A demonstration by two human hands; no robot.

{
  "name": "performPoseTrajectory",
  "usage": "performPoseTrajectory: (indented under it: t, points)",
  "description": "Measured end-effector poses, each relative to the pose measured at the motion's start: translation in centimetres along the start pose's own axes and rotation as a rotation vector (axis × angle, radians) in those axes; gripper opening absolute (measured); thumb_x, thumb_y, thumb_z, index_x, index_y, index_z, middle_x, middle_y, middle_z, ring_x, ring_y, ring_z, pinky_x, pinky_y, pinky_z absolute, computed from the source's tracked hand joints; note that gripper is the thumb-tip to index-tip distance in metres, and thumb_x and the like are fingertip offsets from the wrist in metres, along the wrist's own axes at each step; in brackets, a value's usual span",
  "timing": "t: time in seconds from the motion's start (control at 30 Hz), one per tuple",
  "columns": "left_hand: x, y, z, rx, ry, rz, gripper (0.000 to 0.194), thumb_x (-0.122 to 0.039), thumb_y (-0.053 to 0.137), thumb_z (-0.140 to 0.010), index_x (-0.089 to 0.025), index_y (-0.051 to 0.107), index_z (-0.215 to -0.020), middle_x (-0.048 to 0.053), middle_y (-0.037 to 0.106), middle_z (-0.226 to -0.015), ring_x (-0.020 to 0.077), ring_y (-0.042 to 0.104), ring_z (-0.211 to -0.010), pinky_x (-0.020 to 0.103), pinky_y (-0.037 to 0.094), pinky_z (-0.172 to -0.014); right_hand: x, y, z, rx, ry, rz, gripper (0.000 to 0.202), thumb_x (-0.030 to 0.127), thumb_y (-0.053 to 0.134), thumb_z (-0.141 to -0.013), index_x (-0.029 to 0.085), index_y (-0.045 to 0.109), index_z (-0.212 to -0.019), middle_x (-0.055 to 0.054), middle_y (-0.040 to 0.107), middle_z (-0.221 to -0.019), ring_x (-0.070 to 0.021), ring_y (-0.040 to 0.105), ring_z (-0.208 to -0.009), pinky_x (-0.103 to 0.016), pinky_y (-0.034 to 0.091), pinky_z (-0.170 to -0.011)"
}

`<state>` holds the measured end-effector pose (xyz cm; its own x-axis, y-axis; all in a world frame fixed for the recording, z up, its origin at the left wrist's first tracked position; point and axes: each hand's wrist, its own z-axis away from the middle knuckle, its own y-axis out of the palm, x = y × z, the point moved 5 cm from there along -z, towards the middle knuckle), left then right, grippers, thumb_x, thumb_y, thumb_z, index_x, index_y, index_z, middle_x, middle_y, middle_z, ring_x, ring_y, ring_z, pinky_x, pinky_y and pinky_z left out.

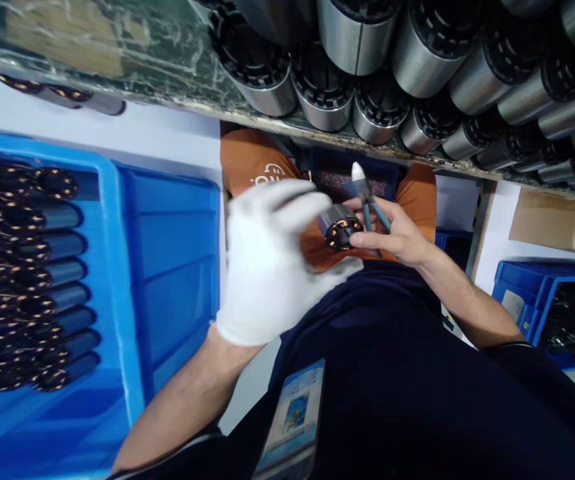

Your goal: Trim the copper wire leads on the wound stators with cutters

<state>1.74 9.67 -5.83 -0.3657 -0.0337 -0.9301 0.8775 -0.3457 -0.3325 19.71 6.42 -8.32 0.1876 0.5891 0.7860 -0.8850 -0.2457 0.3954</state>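
Note:
My right hand [392,233], bare, is closed on two things at once. Its thumb lies across the end of a small motor stator [335,220] with copper windings and a dark metal shell. Between its fingers it also keeps a pair of cutting pliers [361,181] with blue-green handles, jaws pointing up and away from me. In a white glove, my left hand [272,260] is just left of the stator, smeared by motion. Its fingers are bent and its thumb is spread apart, with nothing seen in its grasp. The stator's left side is partly hidden by the glove.
A worn green bench edge [167,93] crosses ahead, bearing rows of metal cylinders [362,43] with black slotted tops. At left, a blue crate [122,300] holds several wound stators [62,273]. To the right are a blue bin [522,293] and a cardboard box [552,217].

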Motion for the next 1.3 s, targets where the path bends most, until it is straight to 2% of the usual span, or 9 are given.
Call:
performPoseTrajectory:
  t: [0.13,0.2,0.27,0.37,0.4,0.5,0.7,0.97,1.3]
  points:
    - [-0.4,1.0,-0.4,0.085,-0.102,0.224,0.067,-0.057,0.094,-0.088,-0.024,0.074,-0.142,0.012,0.079,-0.122,0.0406,0.077,-0.130,0.055,0.068,-0.110,1.6,-0.5,1.3,-0.060,-0.241,0.132,0.066,0.014,0.106,-0.076,0.019,0.076,-0.134,0.005,0.068,-0.086,-0.0074,0.048,-0.065,-0.023,0.043,-0.066]
    - [-0.8,1.3,0.3,0.149,-0.138,0.331,0.071,-0.056,0.097,-0.085,-0.023,0.073,-0.142,0.012,0.079,-0.120,0.0403,0.078,-0.128,0.053,0.069,-0.108,2.8,0.5,2.0,-0.003,-0.345,0.179,0.060,0.013,0.104,-0.080,0.023,0.080,-0.134,0.000,0.077,-0.105,-0.0089,0.055,-0.072,-0.025,0.048,-0.072]
    - [-1.4,1.6,1.4,0.230,-0.186,0.463,0.069,-0.053,0.099,-0.084,-0.021,0.073,-0.139,0.011,0.080,-0.116,0.0383,0.081,-0.120,0.049,0.070,-0.101,4.6,1.5,2.7,0.058,-0.442,0.236,0.053,0.017,0.103,-0.085,0.023,0.082,-0.134,-0.007,0.079,-0.141,-0.0171,0.075,-0.104,-0.031,0.060,-0.094]
    - [-2.8,1.6,2.6,0.349,-0.230,0.711,0.056,-0.040,0.098,-0.085,-0.020,0.072,-0.130,0.007,0.081,-0.109,0.0299,0.083,-0.104,0.039,0.071,-0.090,7.9,2.1,4.2,0.075,-0.515,0.583,0.057,0.028,0.101,-0.090,0.022,0.078,-0.142,-0.011,0.071,-0.157,-0.0300,0.068,-0.148,-0.047,0.052,-0.131]
    - [-3.2,1.2,2.6,0.346,-0.223,0.743,0.052,-0.033,0.097,-0.085,-0.020,0.071,-0.129,0.006,0.081,-0.109,0.0256,0.082,-0.099,0.034,0.069,-0.087,9.0,2.1,4.8,0.062,-0.529,0.762,0.059,0.033,0.097,-0.095,0.021,0.075,-0.148,-0.013,0.069,-0.158,-0.0305,0.066,-0.150,-0.048,0.052,-0.131]
    - [-4.4,-0.3,2.0,0.257,-0.129,0.610,0.045,-0.018,0.094,-0.082,-0.018,0.072,-0.122,0.000,0.077,-0.106,0.0146,0.076,-0.091,0.023,0.063,-0.079,11.5,1.7,6.8,0.101,-0.533,1.112,0.054,0.019,0.067,-0.109,0.015,0.068,-0.163,-0.016,0.067,-0.146,-0.0252,0.068,-0.137,-0.041,0.059,-0.117]
    - [-5.9,-0.5,1.4,0.309,0.004,0.365,0.035,-0.019,0.091,-0.089,-0.013,0.066,-0.114,-0.002,0.072,-0.100,0.0079,0.068,-0.084,0.018,0.056,-0.077,12.5,1.6,8.5,0.181,-0.501,1.439,0.071,0.010,0.064,-0.099,0.019,0.064,-0.170,-0.014,0.069,-0.136,-0.0315,0.068,-0.115,-0.048,0.056,-0.097]
    - [-4.5,0.6,1.8,0.320,-0.036,0.359,0.033,-0.016,0.086,-0.087,-0.016,0.061,-0.107,-0.004,0.071,-0.095,0.0093,0.064,-0.078,0.024,0.053,-0.071,12.0,2.1,8.9,0.173,-0.471,1.562,0.055,0.014,0.062,-0.110,0.018,0.072,-0.163,0.000,0.066,-0.094,-0.0173,0.061,-0.079,-0.036,0.046,-0.071]
    - [-5.6,0.7,1.4,0.218,-0.036,-0.069,0.027,-0.026,0.070,-0.080,-0.022,0.050,-0.097,-0.005,0.060,-0.073,0.0126,0.051,-0.062,0.032,0.039,-0.063,11.0,2.5,8.0,0.116,-0.467,1.560,0.066,0.012,0.060,-0.104,0.013,0.068,-0.169,-0.016,0.063,-0.119,-0.0324,0.058,-0.102,-0.049,0.051,-0.088]
